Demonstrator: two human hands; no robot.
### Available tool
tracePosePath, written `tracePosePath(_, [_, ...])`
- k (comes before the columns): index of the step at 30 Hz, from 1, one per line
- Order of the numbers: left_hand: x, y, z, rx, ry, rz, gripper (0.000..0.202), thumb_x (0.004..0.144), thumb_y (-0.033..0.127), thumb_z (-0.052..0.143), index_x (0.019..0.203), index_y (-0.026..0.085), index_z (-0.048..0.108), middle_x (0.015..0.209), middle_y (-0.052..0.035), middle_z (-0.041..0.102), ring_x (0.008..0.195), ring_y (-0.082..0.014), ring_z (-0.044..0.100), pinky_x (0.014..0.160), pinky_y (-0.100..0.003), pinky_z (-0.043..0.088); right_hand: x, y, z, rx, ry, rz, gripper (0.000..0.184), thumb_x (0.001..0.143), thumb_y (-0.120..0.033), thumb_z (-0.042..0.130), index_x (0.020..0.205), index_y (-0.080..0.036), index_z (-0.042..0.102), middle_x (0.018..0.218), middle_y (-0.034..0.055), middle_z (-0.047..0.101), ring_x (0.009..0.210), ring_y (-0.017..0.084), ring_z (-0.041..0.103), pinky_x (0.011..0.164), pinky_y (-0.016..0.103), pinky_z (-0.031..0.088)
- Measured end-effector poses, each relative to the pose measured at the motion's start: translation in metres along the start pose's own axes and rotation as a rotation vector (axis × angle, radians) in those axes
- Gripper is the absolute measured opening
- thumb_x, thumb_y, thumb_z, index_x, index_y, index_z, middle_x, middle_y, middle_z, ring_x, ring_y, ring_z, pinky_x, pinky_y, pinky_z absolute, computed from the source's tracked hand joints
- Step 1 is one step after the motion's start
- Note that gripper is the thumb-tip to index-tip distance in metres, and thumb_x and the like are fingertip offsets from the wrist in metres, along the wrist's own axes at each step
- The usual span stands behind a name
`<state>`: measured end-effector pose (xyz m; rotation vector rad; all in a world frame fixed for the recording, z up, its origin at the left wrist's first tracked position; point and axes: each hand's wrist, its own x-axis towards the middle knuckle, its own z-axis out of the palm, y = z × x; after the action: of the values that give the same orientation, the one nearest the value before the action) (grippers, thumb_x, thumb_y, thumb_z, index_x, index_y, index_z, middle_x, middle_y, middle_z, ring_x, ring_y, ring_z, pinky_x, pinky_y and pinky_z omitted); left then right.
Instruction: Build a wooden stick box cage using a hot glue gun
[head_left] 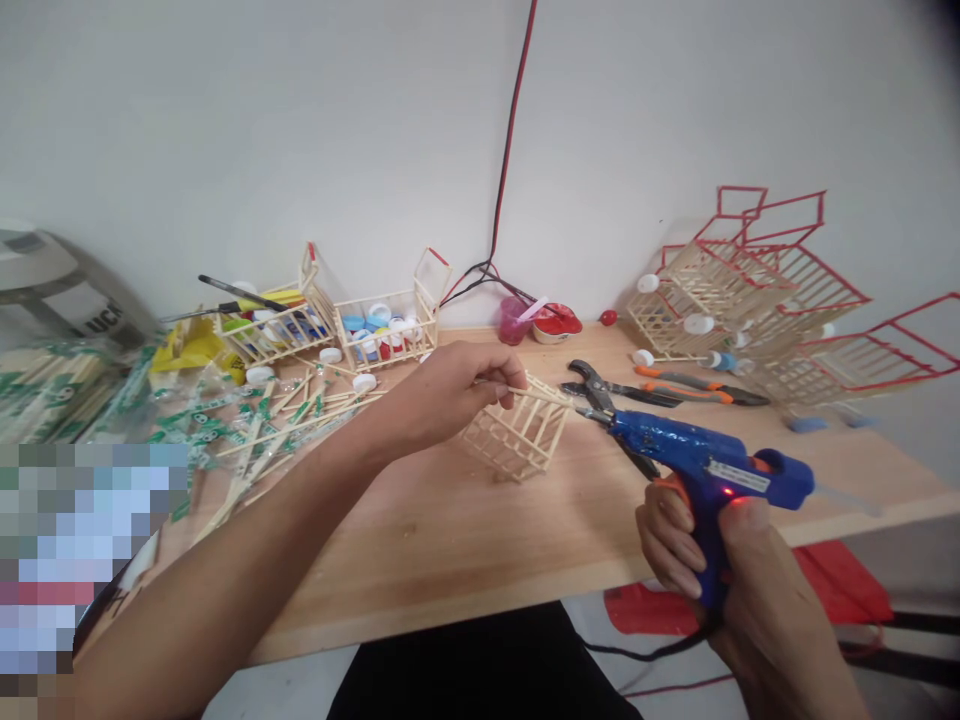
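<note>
A blue hot glue gun (pixel 675 450) is gripped in my right hand (pixel 720 545), its finger on the orange trigger and a small red light lit. The metal nozzle points left, close to the upper right corner of a small wooden stick basket (pixel 529 440). My left hand (pixel 476 385) is closed, thumb and fingers pinching a thin wooden stick (pixel 544 395) along the basket's top edge. The basket rests tilted on the wooden table (pixel 390 560). My left fingers hide part of its far left side.
Pliers (pixel 592 385) and orange-handled cutters (pixel 697 385) lie behind the glue gun. Red-trimmed stick carts (pixel 780 280) are stacked at right. Two carts (pixel 390 325) with bottle caps stand at back left, near loose chopsticks and wrappers (pixel 255 425). A red paint dish (pixel 556 322) sits by the wall.
</note>
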<state>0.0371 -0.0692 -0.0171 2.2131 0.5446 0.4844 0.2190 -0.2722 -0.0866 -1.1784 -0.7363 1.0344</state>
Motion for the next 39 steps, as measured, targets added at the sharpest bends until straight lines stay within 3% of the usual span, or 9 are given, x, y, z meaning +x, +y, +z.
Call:
tracePosePath(7, [0.000,-0.001,0.000,-0.007,0.005,0.011,0.018,0.085,0.004,0.051,0.089,0.015,0.064,0.084,-0.0008,0.069,0.082,-0.0120,0.064,0.075,-0.023,0.046,-0.001,-0.004,0.005,-0.062,0.057,-0.003,0.054,0.081,-0.075,0.056,0.075,-0.022,0.054,0.058,-0.0038,0.040,0.044,0.008,0.030,0.044,0.027,0.021])
tracePosePath(11, [-0.001,0.000,0.000,-0.080,-0.014,0.022,0.018,0.086,0.002,0.050,0.091,0.014,0.063,0.087,-0.0017,0.070,0.084,-0.0113,0.067,0.077,-0.023,0.048,0.001,-0.001,0.000,-0.292,0.134,-0.121,0.050,0.083,-0.072,0.053,0.085,-0.023,0.062,0.067,0.0029,0.051,0.053,0.015,0.039,0.049,0.032,0.030])
tracePosePath(15, [-0.001,0.000,-0.002,-0.108,-0.006,0.025,0.016,0.088,0.004,0.051,0.092,0.013,0.064,0.087,-0.0020,0.071,0.083,-0.0109,0.068,0.076,-0.022,0.049,0.004,-0.003,-0.015,-0.555,0.202,-0.245,0.039,0.089,-0.061,0.054,0.094,-0.024,0.065,0.085,0.0080,0.061,0.071,0.022,0.051,0.066,0.039,0.041])
tracePosePath(19, [-0.001,-0.001,-0.005,-0.108,0.021,0.046,0.016,0.088,0.005,0.052,0.091,0.013,0.064,0.086,-0.0020,0.072,0.083,-0.0109,0.068,0.077,-0.023,0.049,0.026,-0.019,-0.059,-1.080,0.255,-0.399,0.031,0.090,-0.046,0.057,0.113,-0.026,0.061,0.108,0.0114,0.065,0.096,0.030,0.060,0.082,0.045,0.044])
tracePosePath(23, [0.000,-0.002,-0.007,-0.108,0.042,0.047,0.017,0.085,0.004,0.052,0.091,0.014,0.065,0.085,-0.0017,0.072,0.083,-0.0116,0.068,0.077,-0.024,0.050,0.066,-0.036,-0.135,-1.506,0.167,-0.491,0.028,0.092,-0.031,0.055,0.115,-0.017,0.061,0.117,0.0186,0.065,0.113,0.031,0.060,0.093,0.043,0.045])
tracePosePath(24, [0.000,-0.002,-0.007,-0.109,0.042,0.042,0.017,0.085,0.004,0.052,0.091,0.014,0.065,0.086,-0.0019,0.072,0.083,-0.0119,0.068,0.077,-0.024,0.050,0.075,-0.038,-0.154,-1.573,0.115,-0.488,0.026,0.094,-0.029,0.052,0.115,-0.017,0.063,0.119,0.0183,0.065,0.115,0.030,0.060,0.096,0.041,0.044])
tracePosePath(28, [0.000,0.000,-0.005,-0.097,0.026,0.020,0.016,0.086,0.005,0.052,0.091,0.014,0.065,0.088,-0.0023,0.072,0.086,-0.0122,0.069,0.078,-0.024,0.049,0.103,-0.034,-0.213,-1.606,0.147,-0.494,0.023,0.093,-0.032,0.054,0.103,-0.016,0.068,0.112,0.0190,0.067,0.114,0.032,0.061,0.095,0.044,0.044])
tracePosePath(35, [0.002,-0.004,0.004,0.071,0.063,0.019,0.017,0.088,0.006,0.055,0.087,0.017,0.068,0.090,0.0005,0.073,0.089,-0.0132,0.066,0.082,-0.026,0.046,0.127,-0.015,-0.265,-1.626,0.070,-0.493,0.036,0.076,-0.035,0.057,0.107,-0.019,0.066,0.117,0.0232,0.067,0.112,0.041,0.064,0.095,0.054,0.050])
tracePosePath(39, [0.006,-0.008,0.008,0.134,0.098,0.037,0.016,0.087,0.004,0.059,0.086,0.016,0.069,0.089,0.0010,0.073,0.087,-0.0118,0.066,0.079,-0.024,0.045,0.116,-0.027,-0.269,-1.628,0.058,-0.509,0.050,0.076,-0.036,0.057,0.124,-0.020,0.062,0.130,0.0255,0.062,0.122,0.040,0.059,0.103,0.052,0.048])
